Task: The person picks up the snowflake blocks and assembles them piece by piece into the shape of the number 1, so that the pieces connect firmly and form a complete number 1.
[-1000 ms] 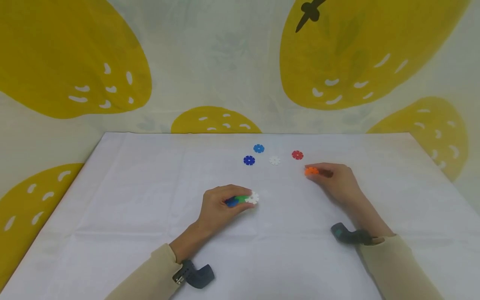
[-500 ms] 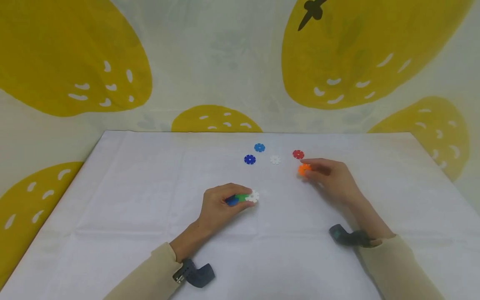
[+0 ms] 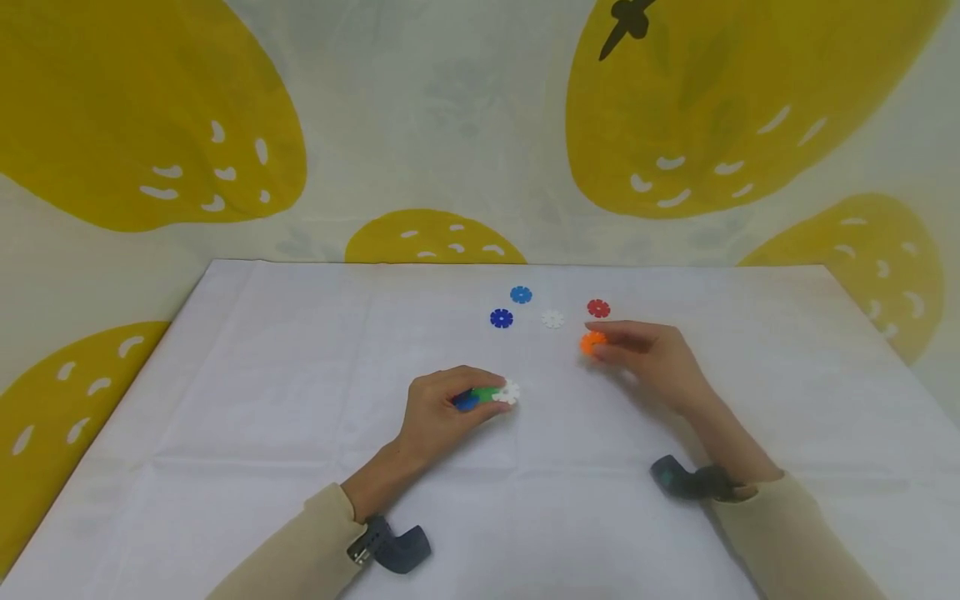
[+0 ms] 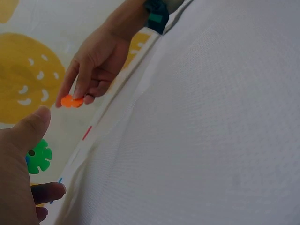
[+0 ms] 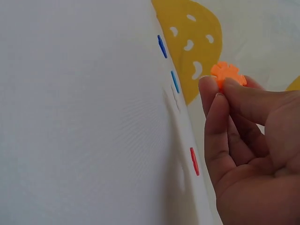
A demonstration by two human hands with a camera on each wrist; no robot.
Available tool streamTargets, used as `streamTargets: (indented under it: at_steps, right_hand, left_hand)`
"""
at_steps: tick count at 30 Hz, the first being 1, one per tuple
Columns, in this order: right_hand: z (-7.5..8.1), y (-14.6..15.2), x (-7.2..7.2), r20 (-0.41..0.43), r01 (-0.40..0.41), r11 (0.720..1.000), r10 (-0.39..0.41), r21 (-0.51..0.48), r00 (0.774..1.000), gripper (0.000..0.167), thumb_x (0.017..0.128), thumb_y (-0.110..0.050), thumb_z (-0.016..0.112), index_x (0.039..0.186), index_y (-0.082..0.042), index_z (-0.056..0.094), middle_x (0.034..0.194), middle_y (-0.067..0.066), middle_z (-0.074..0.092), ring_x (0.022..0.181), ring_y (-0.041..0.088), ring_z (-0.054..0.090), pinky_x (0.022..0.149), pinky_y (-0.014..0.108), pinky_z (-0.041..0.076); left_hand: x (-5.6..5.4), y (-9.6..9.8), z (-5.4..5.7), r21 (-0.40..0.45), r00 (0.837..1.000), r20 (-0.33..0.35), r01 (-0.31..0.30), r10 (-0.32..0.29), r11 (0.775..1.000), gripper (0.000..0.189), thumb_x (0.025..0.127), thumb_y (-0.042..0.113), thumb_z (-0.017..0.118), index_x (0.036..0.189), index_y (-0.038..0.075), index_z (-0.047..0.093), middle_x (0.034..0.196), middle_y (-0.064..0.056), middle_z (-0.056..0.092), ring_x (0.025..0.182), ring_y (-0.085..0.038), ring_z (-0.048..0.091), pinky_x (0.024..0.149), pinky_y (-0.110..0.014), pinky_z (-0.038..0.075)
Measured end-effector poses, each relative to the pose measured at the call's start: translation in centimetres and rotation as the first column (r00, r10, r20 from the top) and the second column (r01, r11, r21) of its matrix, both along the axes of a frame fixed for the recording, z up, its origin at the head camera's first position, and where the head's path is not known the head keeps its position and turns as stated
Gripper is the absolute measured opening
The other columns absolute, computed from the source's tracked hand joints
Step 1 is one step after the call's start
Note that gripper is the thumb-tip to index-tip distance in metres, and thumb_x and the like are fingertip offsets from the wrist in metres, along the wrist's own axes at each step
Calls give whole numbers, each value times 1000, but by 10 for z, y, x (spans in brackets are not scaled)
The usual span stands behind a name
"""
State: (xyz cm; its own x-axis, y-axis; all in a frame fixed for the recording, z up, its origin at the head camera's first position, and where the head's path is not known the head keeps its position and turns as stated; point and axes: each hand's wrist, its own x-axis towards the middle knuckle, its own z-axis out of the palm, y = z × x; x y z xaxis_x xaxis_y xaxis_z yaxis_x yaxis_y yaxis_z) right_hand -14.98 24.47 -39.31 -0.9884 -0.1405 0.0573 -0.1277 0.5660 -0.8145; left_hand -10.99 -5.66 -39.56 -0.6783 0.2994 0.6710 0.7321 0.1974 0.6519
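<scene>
My left hand (image 3: 433, 414) grips a short chain of notched plastic snowflake discs: blue (image 3: 467, 402), green (image 3: 486, 393) and, at the outer end, white (image 3: 507, 392). In the left wrist view the green disc (image 4: 41, 157) shows between thumb and fingers, and the white one is hidden. To the right and a little farther back, my right hand (image 3: 660, 358) pinches a single orange snowflake disc (image 3: 592, 343) between thumb and fingers. The right wrist view shows that orange disc (image 5: 227, 72) standing out past the thumb tip. A gap separates the two hands.
Loose snowflake discs lie flat toward the table's back edge: light blue (image 3: 521, 294), dark blue (image 3: 502, 318), white (image 3: 552, 319) and red (image 3: 598, 308). A white cloth (image 3: 300, 350) covers the table. Behind it hangs a lemon-patterned curtain (image 3: 450, 150).
My right hand has moved left with the orange disc, bringing it nearer the left hand, and the disc has turned in the fingers. The left hand and its discs stay nearly still.
</scene>
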Motion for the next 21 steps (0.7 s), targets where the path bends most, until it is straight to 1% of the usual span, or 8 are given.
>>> streamTargets:
  at_steps: [4,5,7,11,13,17,21]
  right_hand:
    - [3,-8,2,7,-26,999,27,-40,1000,40,85,-35,72,122,-22,67,108,-3,69,98,14,63,78,19,51]
    - [4,-10,3,7,-34,999,34,-43,999,40,85,-35,73,121,-21,68,107,-3,69,98,13,64,79,20,51]
    - [6,-15,5,12,-47,998,47,-48,999,39,84,-34,74,120,-19,68,107,-5,69,97,12,64,78,21,51]
    - [9,-26,10,16,-74,996,75,-40,997,37,83,-30,75,118,-19,70,103,-7,70,94,10,64,77,23,52]
    - [10,-30,12,14,-91,995,92,-44,996,35,83,-28,76,117,-19,70,100,-7,70,93,10,65,77,23,52]
    - [9,-37,14,-2,-132,988,133,-82,991,33,84,-21,75,115,-15,71,98,-4,71,90,11,66,76,24,53]
    - [8,-43,17,-6,-161,978,162,-135,987,30,83,-19,75,113,-14,72,96,-3,71,87,13,66,76,26,53]
  left_hand:
    - [0,0,1,-7,1000,11,-7,7,1000,28,64,-4,85,89,-2,72,84,-12,72,80,-21,69,70,-32,55]
    - [0,0,0,-8,1000,17,-7,8,1000,28,64,-4,85,89,-2,73,84,-12,72,80,-21,69,69,-33,55]
    - [-3,0,-6,-12,1000,27,-10,10,1000,27,65,-4,85,89,-1,73,84,-11,72,79,-21,69,68,-34,55]
    - [-10,-2,-23,-20,999,37,-13,14,1000,27,67,3,86,91,2,74,85,-7,72,80,-18,68,68,-33,55]
    - [-12,-3,-27,-24,999,38,-15,16,1000,27,69,7,86,93,4,75,87,-5,73,81,-17,69,69,-32,55]
    - [-13,-3,-29,-27,999,40,-12,13,1000,26,71,12,85,95,6,75,89,-3,73,83,-15,69,71,-29,54]
    - [-13,-3,-30,-35,999,47,-15,17,999,26,71,12,85,94,6,76,89,-3,73,84,-14,69,71,-28,54]
